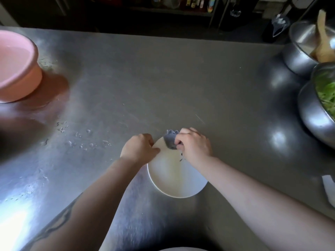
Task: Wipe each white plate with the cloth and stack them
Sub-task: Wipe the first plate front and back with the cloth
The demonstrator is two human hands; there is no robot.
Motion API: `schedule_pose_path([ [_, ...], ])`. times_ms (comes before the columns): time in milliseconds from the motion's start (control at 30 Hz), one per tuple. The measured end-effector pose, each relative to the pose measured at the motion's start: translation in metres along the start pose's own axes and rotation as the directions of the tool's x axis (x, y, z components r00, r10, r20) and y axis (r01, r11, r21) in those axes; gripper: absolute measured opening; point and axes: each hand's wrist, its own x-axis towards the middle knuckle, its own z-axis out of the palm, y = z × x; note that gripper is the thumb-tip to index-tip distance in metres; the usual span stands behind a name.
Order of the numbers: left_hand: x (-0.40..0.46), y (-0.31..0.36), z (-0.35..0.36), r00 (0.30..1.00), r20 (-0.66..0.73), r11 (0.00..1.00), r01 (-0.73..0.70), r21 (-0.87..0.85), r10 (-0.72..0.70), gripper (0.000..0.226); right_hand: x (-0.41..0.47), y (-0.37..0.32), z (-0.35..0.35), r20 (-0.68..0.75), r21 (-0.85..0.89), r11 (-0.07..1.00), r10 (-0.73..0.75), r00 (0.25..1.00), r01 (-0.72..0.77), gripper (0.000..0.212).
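Hands first: your left hand [140,148] grips the plate [175,175] rim at about 10 o'clock, fingers curled over the edge. Your right hand [194,146] is closed tight round a bunched grey cloth [171,140], pressing it on the plate near 12 o'clock.

Largest down: steel counter [163,78], wet in patches at 9 o'clock. Pink basin [16,69] far at 10 o'clock. Metal bowls, one with greens [324,102], at 2 o'clock. One white plate, dead centre, close to you. No stack visible.

Small dark specks [181,157] sit on the plate beside your right wrist.

Risks, as judged: the wet counter may let the plate skid under pressure if your left grip slackens. The specks could be missed, since the cloth is working the far rim.
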Motion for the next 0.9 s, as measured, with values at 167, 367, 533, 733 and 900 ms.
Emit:
schedule_pose_path([
  [167,0.002,-0.001,0.006,0.999,-0.033,0.993,0.027,-0.118,-0.032,0.021,0.000,0.001,-0.004,0.008,-0.010,1.000,0.021,1.000,-0.021,0.006],
  [367,-0.009,-0.018,0.008,0.990,0.073,0.982,0.127,-0.142,-0.118,0.018,-0.007,0.018,-0.011,-0.051,-0.102,0.991,0.078,0.996,-0.083,0.015],
  [533,0.004,0.006,0.005,0.986,-0.164,0.997,-0.026,0.068,0.037,0.021,0.002,-0.001,-0.002,-0.025,-0.033,0.997,-0.076,0.997,0.075,0.010],
  [733,0.003,-0.005,0.009,0.993,-0.091,0.985,0.066,-0.162,-0.081,0.020,-0.003,0.012,-0.006,-0.035,-0.075,0.997,0.026,0.999,-0.028,0.009],
  [900,-0.010,-0.010,0.010,0.981,0.143,0.989,0.142,-0.048,-0.134,0.017,-0.010,0.021,-0.010,-0.014,-0.101,0.993,0.059,0.998,-0.060,0.011],
])
